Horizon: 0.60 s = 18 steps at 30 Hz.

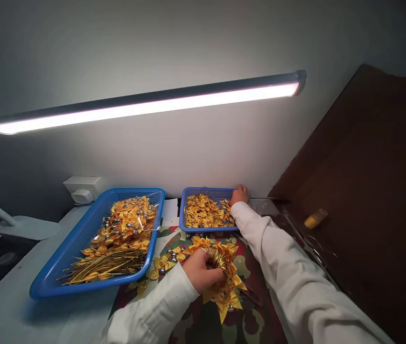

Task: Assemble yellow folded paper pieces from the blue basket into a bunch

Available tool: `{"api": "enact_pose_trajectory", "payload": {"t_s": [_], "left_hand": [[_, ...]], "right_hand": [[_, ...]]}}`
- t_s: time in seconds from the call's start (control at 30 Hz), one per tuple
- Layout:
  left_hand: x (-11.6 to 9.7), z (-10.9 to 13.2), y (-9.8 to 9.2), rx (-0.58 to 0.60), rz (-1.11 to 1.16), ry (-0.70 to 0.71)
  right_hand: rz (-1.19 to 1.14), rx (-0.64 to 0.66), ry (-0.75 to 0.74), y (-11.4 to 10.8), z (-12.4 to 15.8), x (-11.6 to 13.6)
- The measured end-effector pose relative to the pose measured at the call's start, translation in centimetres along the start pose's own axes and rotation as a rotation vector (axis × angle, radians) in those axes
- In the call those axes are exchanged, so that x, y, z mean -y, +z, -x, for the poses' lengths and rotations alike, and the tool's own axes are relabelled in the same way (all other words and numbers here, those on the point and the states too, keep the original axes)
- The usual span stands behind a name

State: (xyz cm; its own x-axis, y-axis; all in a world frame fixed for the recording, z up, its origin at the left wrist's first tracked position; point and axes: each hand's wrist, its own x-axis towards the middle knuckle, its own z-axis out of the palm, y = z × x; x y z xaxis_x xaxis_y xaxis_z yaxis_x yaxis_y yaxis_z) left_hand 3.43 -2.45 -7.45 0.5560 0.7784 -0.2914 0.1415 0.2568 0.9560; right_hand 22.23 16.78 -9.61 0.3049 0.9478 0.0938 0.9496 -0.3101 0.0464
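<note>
At left, a large blue basket [50, 272] is sitting on the pale table [0, 310], its long axis running near-left to far-right. Yellow ribbon flowers with silvery beads [131, 217] are filling its far part; gold wire stems [110, 265] are lying across its near end, pointing roughly left-right, right ends tilting slightly far. Clear plastic [157, 222] is showing along its right side. Next right, a few yellow flowers [162, 265] are lying on a camouflage-pattern mat [185, 329]. The left hand [203, 274] is grasping a flower bunch [229, 272] by its gold wires, just above the mat, near side of the smaller basket. The bunch's petal tips are pointing outward, to far, right and near; its long axis is running roughly far-near, near end leaning right. Its wires are curving up beside the thumb. Beyond, the smaller blue basket [208, 230] is standing near the wall [206, 162], holding yellow flower pieces with gold wires [205, 210], piling mostly toward its left. The right hand [240, 195] is touching that basket's far-right corner; cannot tell if it's gripping the rim.
</note>
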Motion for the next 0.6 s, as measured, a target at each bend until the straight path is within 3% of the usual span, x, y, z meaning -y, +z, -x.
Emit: {"api": "enact_pose_trajectory", "payload": {"t_s": [0.33,0.6], "left_hand": [[-0.1,0.1,0.0,0.014,0.007,0.025],[0.1,0.1,0.2,-0.010,-0.010,0.017]], "right_hand": [[-0.110,-0.004,-0.034,-2.5,-1.5,-3.0],[-0.115,0.060,0.051,-1.1,-0.8,-1.9]]}}
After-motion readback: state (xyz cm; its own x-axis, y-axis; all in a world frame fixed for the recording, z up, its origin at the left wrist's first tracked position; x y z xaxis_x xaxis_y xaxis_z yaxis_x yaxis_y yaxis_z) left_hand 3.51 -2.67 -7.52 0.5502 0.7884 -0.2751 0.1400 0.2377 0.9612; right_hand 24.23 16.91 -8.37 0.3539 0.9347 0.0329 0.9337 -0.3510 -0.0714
